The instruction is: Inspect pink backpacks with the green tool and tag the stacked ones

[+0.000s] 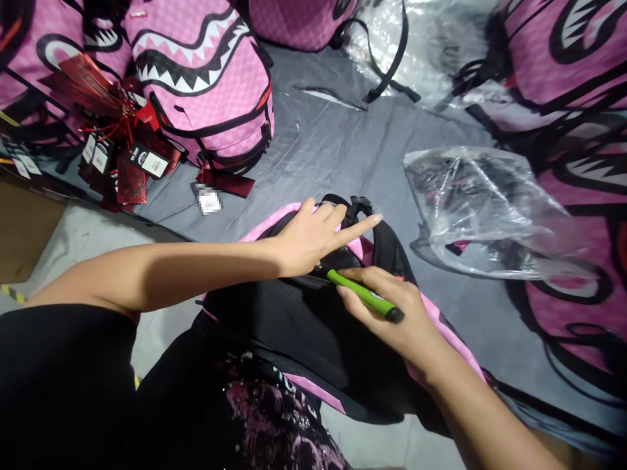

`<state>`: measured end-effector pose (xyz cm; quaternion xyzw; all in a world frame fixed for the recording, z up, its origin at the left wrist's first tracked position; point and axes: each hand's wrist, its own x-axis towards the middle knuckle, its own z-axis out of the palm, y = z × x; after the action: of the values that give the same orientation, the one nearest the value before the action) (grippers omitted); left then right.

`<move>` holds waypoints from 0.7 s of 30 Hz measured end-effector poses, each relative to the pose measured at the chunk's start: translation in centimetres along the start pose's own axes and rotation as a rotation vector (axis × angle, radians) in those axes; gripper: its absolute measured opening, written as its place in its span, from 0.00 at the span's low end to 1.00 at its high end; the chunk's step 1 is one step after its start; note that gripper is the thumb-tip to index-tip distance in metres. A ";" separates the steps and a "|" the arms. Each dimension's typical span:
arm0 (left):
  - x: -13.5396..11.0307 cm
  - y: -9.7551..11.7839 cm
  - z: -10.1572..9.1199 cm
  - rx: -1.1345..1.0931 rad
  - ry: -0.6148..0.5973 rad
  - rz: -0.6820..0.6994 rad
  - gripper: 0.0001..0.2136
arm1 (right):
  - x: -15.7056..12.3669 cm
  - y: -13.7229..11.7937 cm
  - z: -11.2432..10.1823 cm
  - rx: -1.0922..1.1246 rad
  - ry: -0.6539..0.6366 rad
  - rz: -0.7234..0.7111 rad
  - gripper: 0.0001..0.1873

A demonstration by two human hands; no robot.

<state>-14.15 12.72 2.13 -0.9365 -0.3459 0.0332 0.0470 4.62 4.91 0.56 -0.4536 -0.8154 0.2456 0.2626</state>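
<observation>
A black backpack (274, 313) with pink trim lies in front of me, its back panel and black straps facing up. Across its top edge rests my left hand (318, 235), index finger stretched out and the others bent, touching the bag near a black strap buckle (360, 205). The thumb is hidden beneath the palm. My right hand (392, 300) is closed around a slim green-handled tool (365, 294) with black ends. The tool's dark tip points to the upper left, at the bag just below my left palm; what it touches is too dark to tell.
Beyond the bag stretches a grey-covered table (313, 137). A pink backpack (210, 78) with a shark-mouth print stands there beside red and black hang tags (132, 163). On the right, a clear plastic bag (480, 196) lies near more pink backpacks (578, 261). A cardboard box (29, 228) sits at left.
</observation>
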 end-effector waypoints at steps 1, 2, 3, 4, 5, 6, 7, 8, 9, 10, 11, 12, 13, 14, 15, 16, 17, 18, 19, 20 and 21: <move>-0.1 0.0 0.0 -0.012 0.005 -0.016 0.45 | 0.4 0.1 -0.3 -0.010 -0.040 0.009 0.09; -0.2 0.0 0.1 -0.024 0.009 -0.043 0.44 | 0.7 0.2 -0.7 -0.014 -0.082 0.007 0.10; -0.3 0.0 0.1 -0.034 0.012 -0.077 0.44 | 1.0 0.2 -1.0 -0.012 -0.128 0.000 0.11; -0.4 0.0 0.1 -0.045 0.012 -0.112 0.44 | 1.3 0.2 -1.3 -0.006 -0.178 -0.003 0.13; -0.4 0.0 0.0 -0.054 0.007 -0.141 0.45 | 1.5 0.2 -1.5 0.002 -0.226 0.002 0.15; -0.5 0.0 0.0 -0.063 0.000 -0.157 0.45 | 1.6 0.2 -1.7 0.008 -0.264 0.012 0.16; -0.5 -0.1 -0.1 -0.069 -0.009 -0.160 0.45 | 1.6 0.1 -1.8 0.013 -0.287 0.024 0.17; -0.5 -0.2 -0.1 -0.075 -0.018 -0.155 0.44 | 1.6 0.0 -1.9 0.013 -0.291 0.036 0.17; -0.4 -0.3 -0.2 -0.079 -0.025 -0.146 0.44 | 1.5 0.0 -1.9 0.011 -0.284 0.047 0.16; -0.3 -0.4 -0.2 -0.083 -0.029 -0.138 0.44 | 1.5 0.0 -1.8 0.005 -0.268 0.053 0.15; -0.3 -0.5 -0.1 -0.088 -0.031 -0.132 0.44 | 1.4 -0.1 -1.7 -0.004 -0.250 0.055 0.15; -0.2 -0.6 -0.1 -0.096 -0.035 -0.129 0.45 | 1.5 -0.1 -1.5 -0.015 -0.231 0.055 0.14; 0.0 -0.6 0.0 -0.105 -0.041 -0.125 0.45 | 1.5 -0.1 -1.3 -0.029 -0.216 0.054 0.14; 0.1 -0.7 0.1 -0.112 -0.046 -0.120 0.46 | 1.6 -0.1 -1.1 -0.042 -0.206 0.051 0.13; 0.1 -0.8 0.2 -0.113 -0.051 -0.117 0.46 | 1.8 -0.1 -0.9 -0.052 -0.196 0.047 0.13; 0.2 -0.8 0.2 -0.110 -0.057 -0.117 0.45 | 1.9 -0.2 -0.7 -0.061 -0.187 0.041 0.13; 0.3 -0.8 0.2 -0.104 -0.063 -0.118 0.44 | 2.1 -0.3 -0.6 -0.070 -0.181 0.035 0.13; 0.3 -0.8 0.2 -0.099 -0.071 -0.120 0.44 | 2.2 -0.4 -0.4 -0.080 -0.179 0.030 0.13; 0.4 -0.9 0.2 -0.098 -0.078 -0.119 0.43 | 2.3 -0.5 -0.3 -0.093 -0.178 0.028 0.13; 0.4 -0.9 0.1 -0.102 -0.085 -0.116 0.43 | 2.4 -0.6 -0.3 -0.112 -0.177 0.029 0.14; 0.4 -0.9 0.0 -0.109 -0.091 -0.111 0.43 | 2.4 -0.7 -0.3 -0.135 -0.180 0.034 0.14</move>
<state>-14.41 13.64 2.23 -0.9146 -0.4002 0.0545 -0.0179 3.25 6.68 1.71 -0.4601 -0.8427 0.2342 0.1528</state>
